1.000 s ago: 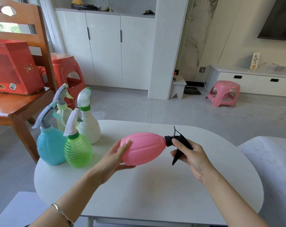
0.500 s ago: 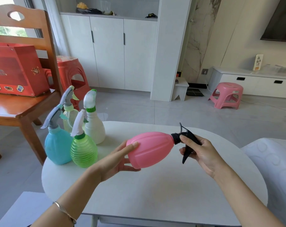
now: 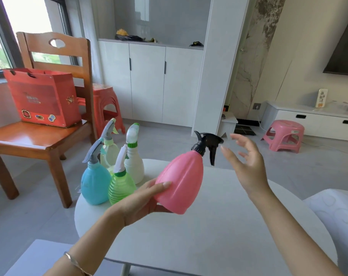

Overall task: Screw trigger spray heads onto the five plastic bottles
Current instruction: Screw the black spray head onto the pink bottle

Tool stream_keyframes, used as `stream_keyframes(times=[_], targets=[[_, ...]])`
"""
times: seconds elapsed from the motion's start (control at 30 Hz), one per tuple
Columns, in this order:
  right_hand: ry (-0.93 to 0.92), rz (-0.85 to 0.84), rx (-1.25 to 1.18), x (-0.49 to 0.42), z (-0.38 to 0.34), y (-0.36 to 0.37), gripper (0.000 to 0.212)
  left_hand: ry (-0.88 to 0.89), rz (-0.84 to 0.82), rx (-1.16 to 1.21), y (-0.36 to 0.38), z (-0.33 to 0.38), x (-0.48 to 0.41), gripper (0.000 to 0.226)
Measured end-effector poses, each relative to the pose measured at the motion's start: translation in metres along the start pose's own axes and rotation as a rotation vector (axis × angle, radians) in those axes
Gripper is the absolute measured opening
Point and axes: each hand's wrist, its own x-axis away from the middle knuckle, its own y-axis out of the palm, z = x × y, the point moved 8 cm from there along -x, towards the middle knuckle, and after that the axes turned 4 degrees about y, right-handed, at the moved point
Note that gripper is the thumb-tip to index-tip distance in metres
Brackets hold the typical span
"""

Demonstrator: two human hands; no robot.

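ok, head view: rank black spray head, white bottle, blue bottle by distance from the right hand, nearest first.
1. black spray head, on the pink bottle, just left of the right hand.
2. white bottle, back of the group at left.
3. blue bottle, group's far left.

No legible text anywhere

1. Daylight pours in from the window (image 3: pixel 25 18) upper left, blown out white.
2. Glare streaks the wooden chair seat (image 3: pixel 35 136); shadows on the tabletop (image 3: pixel 229 226) are soft and faint.
3. Fingertips of the right hand (image 3: pixel 246 166) smear with motion blur.
4. Wide-angle bending curves the frame edges.
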Motion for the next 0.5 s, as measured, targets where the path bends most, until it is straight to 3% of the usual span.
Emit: stream_keyframes(times=[0.13,0.3,0.43,0.5], targets=[[-0.047,-0.005,-0.045,0.023,-0.023,0.037,0.038,0.174,0.126,-0.068,-0.012,0.028,0.014,0.089],[0.151,-0.374,-0.254,0.049,-0.044,0.115,0.057,0.372,0.28,-0.199,-0.032,0.057,0.044,0.089],[0.116,-0.509,-0.324,0.063,-0.072,0.157,0.054,0.512,0.383,-0.266,-0.046,0.075,0.072,0.07],[0.083,-0.57,-0.326,0.069,-0.082,0.175,0.055,0.552,0.446,-0.31,-0.058,0.079,0.088,0.074]])
